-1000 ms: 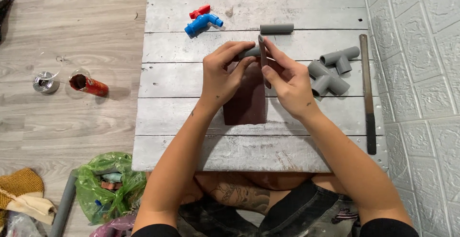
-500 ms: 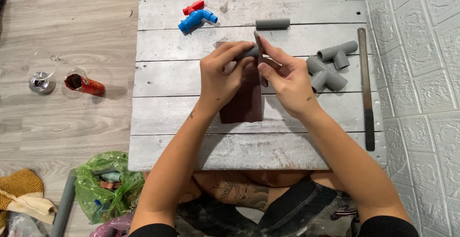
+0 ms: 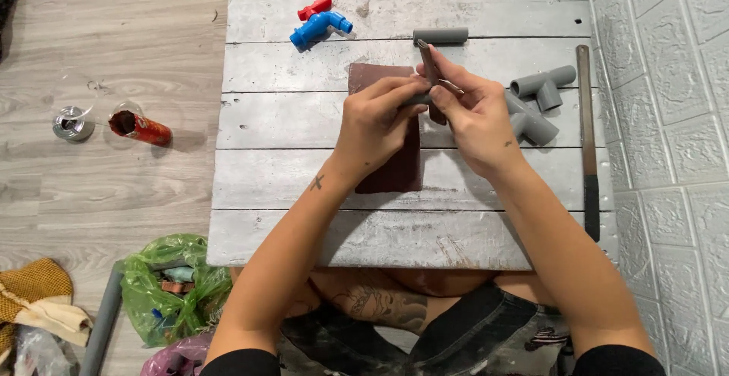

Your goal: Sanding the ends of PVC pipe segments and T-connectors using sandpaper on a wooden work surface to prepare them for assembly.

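Both hands meet above the grey plank table (image 3: 304, 163): my left hand (image 3: 376, 121) pinches a short grey pipe piece (image 3: 416, 99), my right hand (image 3: 474, 118) grips a folded strip of brown sandpaper (image 3: 427, 61) against it, over the sandpaper sheet (image 3: 395, 163).

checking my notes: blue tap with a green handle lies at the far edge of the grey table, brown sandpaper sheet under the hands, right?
Not quite: the blue tap has a red handle, not green, as the head view shows. It does lie at the far edge of the grey table, and the brown sandpaper sheet lies under the hands.
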